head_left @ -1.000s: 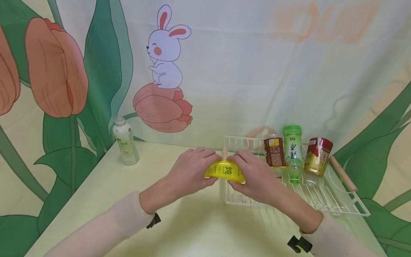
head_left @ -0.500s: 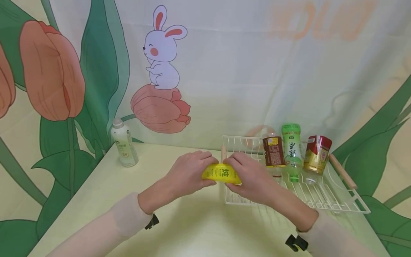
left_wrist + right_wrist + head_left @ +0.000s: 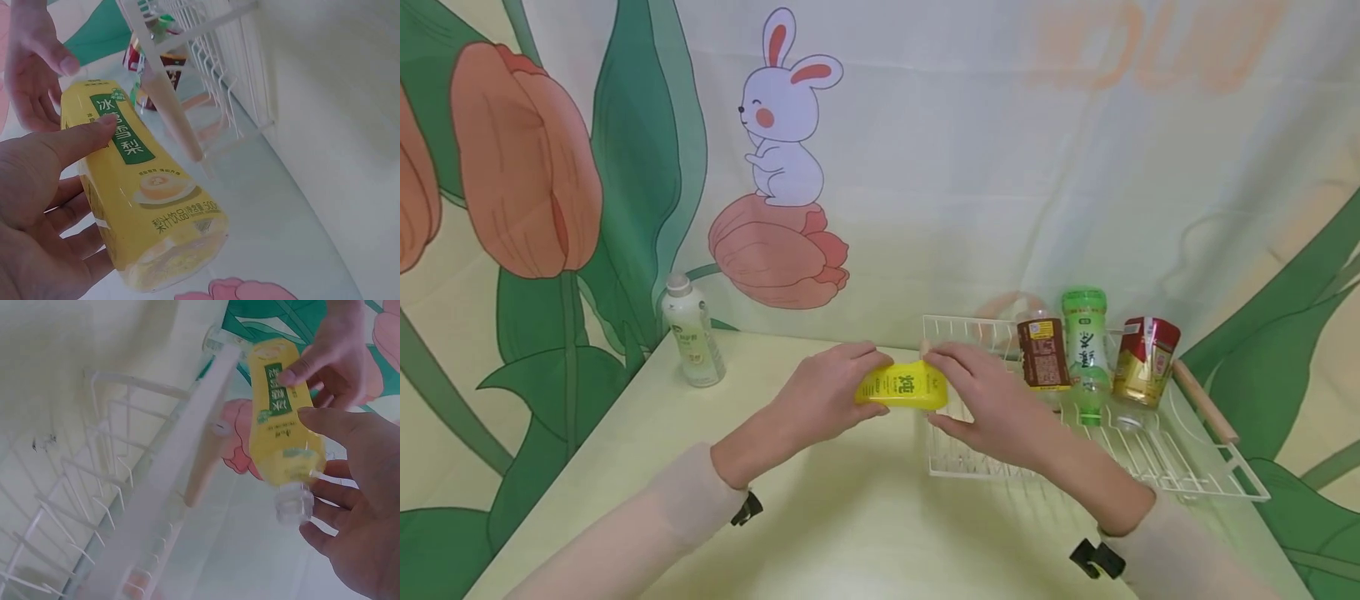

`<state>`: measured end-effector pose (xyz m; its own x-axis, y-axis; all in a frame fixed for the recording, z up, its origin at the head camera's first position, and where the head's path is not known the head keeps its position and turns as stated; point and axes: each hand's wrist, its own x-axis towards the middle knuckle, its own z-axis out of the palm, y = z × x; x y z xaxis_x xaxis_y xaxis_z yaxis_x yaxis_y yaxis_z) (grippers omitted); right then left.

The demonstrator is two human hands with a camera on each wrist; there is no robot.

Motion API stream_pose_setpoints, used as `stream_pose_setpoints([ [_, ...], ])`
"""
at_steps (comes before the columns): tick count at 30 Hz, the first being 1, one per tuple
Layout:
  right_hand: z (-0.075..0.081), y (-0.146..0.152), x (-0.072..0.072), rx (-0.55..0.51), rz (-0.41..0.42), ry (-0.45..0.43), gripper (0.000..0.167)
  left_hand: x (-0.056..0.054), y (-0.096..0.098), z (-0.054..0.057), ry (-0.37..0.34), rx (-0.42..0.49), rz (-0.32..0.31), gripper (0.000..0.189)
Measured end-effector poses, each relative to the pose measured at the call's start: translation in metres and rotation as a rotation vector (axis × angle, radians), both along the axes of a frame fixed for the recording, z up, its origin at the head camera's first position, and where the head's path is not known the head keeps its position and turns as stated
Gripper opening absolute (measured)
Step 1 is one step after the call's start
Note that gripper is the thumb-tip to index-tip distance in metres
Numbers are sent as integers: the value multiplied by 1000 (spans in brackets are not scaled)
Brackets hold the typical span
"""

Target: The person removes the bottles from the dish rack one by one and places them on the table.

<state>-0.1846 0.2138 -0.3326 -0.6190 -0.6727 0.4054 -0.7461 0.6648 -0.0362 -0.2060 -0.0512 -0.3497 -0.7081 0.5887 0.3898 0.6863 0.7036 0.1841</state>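
A yellow-labelled pear drink bottle point(image 3: 898, 386) lies sideways in the air above the table, between both hands. My left hand point(image 3: 823, 392) grips its base half, thumb across the front label and fingers behind, as the left wrist view shows. My right hand point(image 3: 1000, 408) is at the neck end, thumb and fingers spread loosely around it. In the right wrist view the clear cap point(image 3: 294, 503) sticks out past the bottle's shoulder, beside the right hand's relaxed fingers.
A white wire basket point(image 3: 977, 476) with wooden handles point(image 3: 1202, 400) stands at the right. Inside are a brown-labelled bottle point(image 3: 1042, 354), a green bottle point(image 3: 1084, 321) and a red-and-gold container point(image 3: 1144, 358). A pale bottle point(image 3: 695, 333) stands at the table's back left, before a printed cloth.
The left hand has moved a little left with the drink bottle. The right hand's fingers have loosened, and more of the bottle's neck end shows between the hands.
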Motion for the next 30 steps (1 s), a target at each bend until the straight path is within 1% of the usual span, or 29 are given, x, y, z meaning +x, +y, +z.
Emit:
stream_pose_setpoints([
  [4, 10, 9, -3, -28, -12, 27, 78, -7, -12, 3, -35, 33, 50, 59],
  [7, 17, 18, -5, -58, -41, 33, 79, -15, -23, 3, -57, 89, 87, 61],
  [11, 24, 30, -7, -136, -66, 33, 80, -29, -39, -1, -73, 197, 135, 63],
  [14, 28, 39, -10, -202, -79, 24, 80, -39, -51, -6, -79, 306, 167, 65],
  [16, 28, 46, -13, -238, -103, 13, 79, -46, -58, -10, -76, 381, 191, 64],
  [19, 25, 58, -18, -288, -160, -20, 79, -54, -66, -16, -64, 487, 216, 63],
  [23, 15, 72, -26, -353, -237, -57, 78, -64, -76, -26, -60, 598, 254, 62],
  [27, 5, 85, -33, -419, -287, -85, 75, -75, -89, -40, -80, 686, 293, 60],
  [30, -5, 96, -40, -456, -324, -112, 72, -80, -98, -48, -117, 742, 343, 61],
])
